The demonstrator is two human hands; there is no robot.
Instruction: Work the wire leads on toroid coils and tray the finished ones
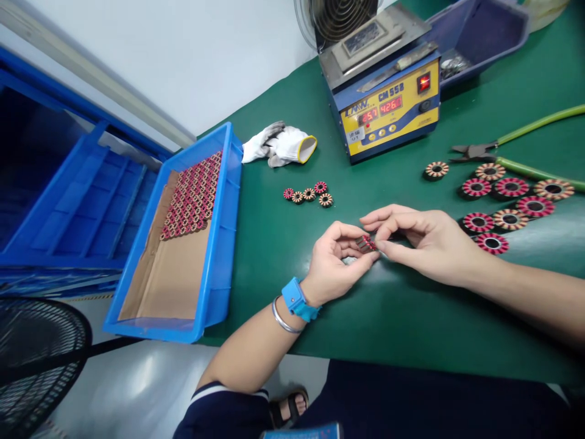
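Observation:
Between the fingers of my left hand (340, 259) is a small motor stator (365, 244) with red windings, held tilted above the green table. Close against it, my right hand (420, 241) has its thumb and fingers pinched together at the stator's right side; whether they grip the stator or a fine wire on it is too small to tell. Beyond my hands lies a small group of loose stators (309, 194), some red and some copper-coloured. Larger wound stators (510, 187), red and copper, stand to the right of my right hand.
A blue bin (214, 244) with rows of stators on cardboard stands at left. White gloves (281, 145) lie near it. At the back is a yellow-and-blue heated unit (388, 107) with a lit display; a purple tray (484, 42) and green-handled cutters (507, 143) are at right.

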